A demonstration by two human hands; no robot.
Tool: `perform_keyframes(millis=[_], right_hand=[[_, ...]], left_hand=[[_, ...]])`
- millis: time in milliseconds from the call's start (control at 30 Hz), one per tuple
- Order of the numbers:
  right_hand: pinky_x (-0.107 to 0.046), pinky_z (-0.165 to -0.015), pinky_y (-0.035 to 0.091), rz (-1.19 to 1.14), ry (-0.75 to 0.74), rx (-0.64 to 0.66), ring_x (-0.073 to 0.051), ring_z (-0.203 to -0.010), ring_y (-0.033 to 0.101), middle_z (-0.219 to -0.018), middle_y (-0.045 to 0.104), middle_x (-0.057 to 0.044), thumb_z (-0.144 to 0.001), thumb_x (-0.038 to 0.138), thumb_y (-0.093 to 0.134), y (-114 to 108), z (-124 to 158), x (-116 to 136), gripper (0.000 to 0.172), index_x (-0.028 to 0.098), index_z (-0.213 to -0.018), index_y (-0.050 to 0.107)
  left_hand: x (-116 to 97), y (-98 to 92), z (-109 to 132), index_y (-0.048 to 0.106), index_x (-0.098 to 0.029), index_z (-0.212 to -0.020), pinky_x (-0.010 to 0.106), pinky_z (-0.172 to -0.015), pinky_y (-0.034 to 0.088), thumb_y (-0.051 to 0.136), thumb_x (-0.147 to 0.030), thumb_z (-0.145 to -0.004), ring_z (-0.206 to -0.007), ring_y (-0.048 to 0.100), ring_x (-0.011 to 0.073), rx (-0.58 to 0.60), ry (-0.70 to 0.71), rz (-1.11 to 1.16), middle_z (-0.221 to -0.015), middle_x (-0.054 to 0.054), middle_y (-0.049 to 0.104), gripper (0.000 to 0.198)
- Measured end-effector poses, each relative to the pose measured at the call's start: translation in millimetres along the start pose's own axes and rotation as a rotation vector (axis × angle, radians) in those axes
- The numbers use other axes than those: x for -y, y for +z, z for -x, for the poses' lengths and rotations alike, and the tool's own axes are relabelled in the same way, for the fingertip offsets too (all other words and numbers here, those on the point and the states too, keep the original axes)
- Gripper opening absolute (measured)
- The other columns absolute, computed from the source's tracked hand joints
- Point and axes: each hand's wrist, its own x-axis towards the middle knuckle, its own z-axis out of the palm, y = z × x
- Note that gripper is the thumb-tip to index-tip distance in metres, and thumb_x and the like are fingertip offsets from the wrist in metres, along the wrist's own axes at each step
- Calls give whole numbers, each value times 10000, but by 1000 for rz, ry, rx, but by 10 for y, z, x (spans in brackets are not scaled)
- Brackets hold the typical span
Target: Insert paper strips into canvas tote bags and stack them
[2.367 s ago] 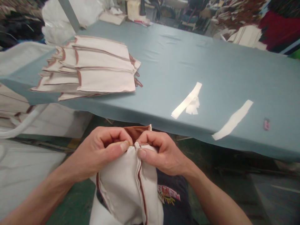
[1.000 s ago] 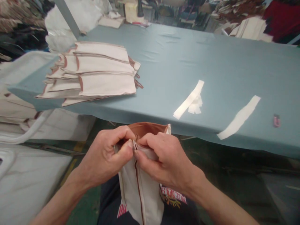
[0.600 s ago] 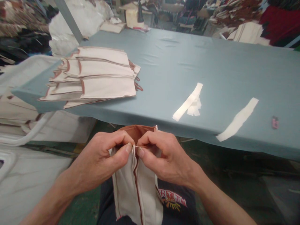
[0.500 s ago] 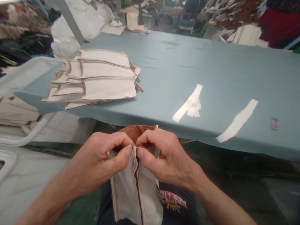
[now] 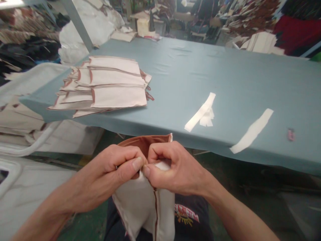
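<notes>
A cream fabric bag (image 5: 135,201) with a brown lining and a brown-edged seam hangs upright over my lap. My left hand (image 5: 122,170) pinches its top edge between thumb and forefinger. Right beside it, my right hand (image 5: 165,167) grips the same edge near the seam, and the two thumb tips almost meet. Whatever small part lies between the fingertips is hidden. Behind my hands the brown lining (image 5: 135,141) shows at the open mouth of the bag.
Similar cream pieces with brown edging (image 5: 117,97) lie stacked on the blue-green table (image 5: 238,77). White strips (image 5: 200,112) and another strip (image 5: 252,131) rest near its front edge, with a small pink item (image 5: 291,134) farther right. A white plastic bin (image 5: 37,150) stands at left.
My fingers have shifted slightly along the bag's top edge. The seam below them has swung to the right, and the brown lining shows wider.
</notes>
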Motion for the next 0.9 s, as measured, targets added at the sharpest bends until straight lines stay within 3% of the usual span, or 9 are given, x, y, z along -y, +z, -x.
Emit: perform_keyframes(millis=[100, 267, 433, 633, 800, 900], right_hand=[[-226, -489, 259, 9, 24, 15, -77, -534, 385, -565, 451, 61, -796, 334, 637, -12, -6, -3, 294, 219, -602, 448], [-217, -497, 284, -56, -50, 78, -78, -561, 398, -610, 505, 62, -869, 313, 676, -46, -35, -148, 275, 203, -660, 534], [-216, -522, 298, -62, -140, 196, -83, -564, 388, -641, 481, 76, -963, 249, 617, -119, -14, -219, 191, 201, -783, 573], [-244, -631, 360, 121, -280, 162, -94, -605, 465, -699, 576, 60, -938, 120, 544, -130, 55, -155, 136, 191, -850, 620], [-277, -714, 389, 298, -362, 82, -121, -675, 540, -748, 660, 30, -912, 145, 586, -132, 82, -91, 88, 188, -867, 648], [-273, -681, 367, 363, -342, 58, -122, -668, 554, -742, 666, 29, -906, 219, 663, -136, 84, -55, 58, 185, -860, 649]], left_hand=[[7, 46, 7, 573, -189, -694, 184, -550, 371, 448, -354, -1103, -589, 461, 88, -37, 4, 63, -647, -63, 483, 458], [113, 93, 28, 730, -183, -792, 177, -556, 416, 688, -383, -992, -634, 553, 106, -28, -126, 194, -726, -35, 649, 286], [196, 99, 65, 722, -185, -783, 156, -516, 378, 675, -336, -978, -591, 499, 89, -10, -149, 201, -699, -41, 619, 252], [165, 70, 114, 705, -192, -762, 168, -505, 401, 628, -297, -934, -583, 531, 103, -8, -168, 56, -694, -31, 648, 216], [66, 33, 107, 691, -207, -754, 165, -488, 386, 579, -228, -917, -538, 537, 89, -45, -89, -116, -641, -63, 644, 199], [-15, 28, 76, 697, -215, -762, 168, -509, 391, 553, -182, -913, -536, 565, 82, -36, -8, -222, -637, -75, 665, 212]])
